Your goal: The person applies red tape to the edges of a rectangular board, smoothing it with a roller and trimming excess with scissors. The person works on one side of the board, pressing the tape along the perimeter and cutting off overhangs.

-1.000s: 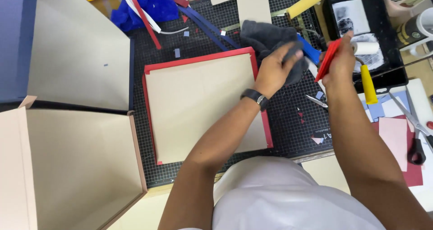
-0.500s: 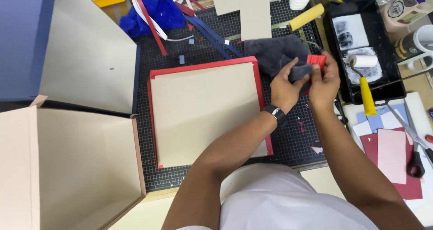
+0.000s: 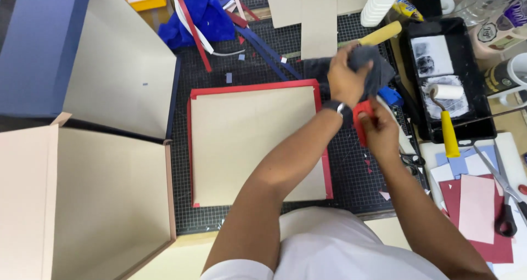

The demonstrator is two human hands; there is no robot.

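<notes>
Beside mat [image 3: 247, 66], black tray [image 3: 409, 66] holds roller [image 3: 446, 96].

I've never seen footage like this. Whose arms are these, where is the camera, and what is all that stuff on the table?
There is no machine here: a person wears a camera on the head, so you look down along their own two arms. The left hand grips a dark grey cloth, and the right hand holds a small red tool. Below them a green cutting mat carries a beige board with a red border. To the left stand open cardboard boxes. To the right sit a black tray with a yellow-handled roller, scissors and red and pink paper sheets.
</notes>
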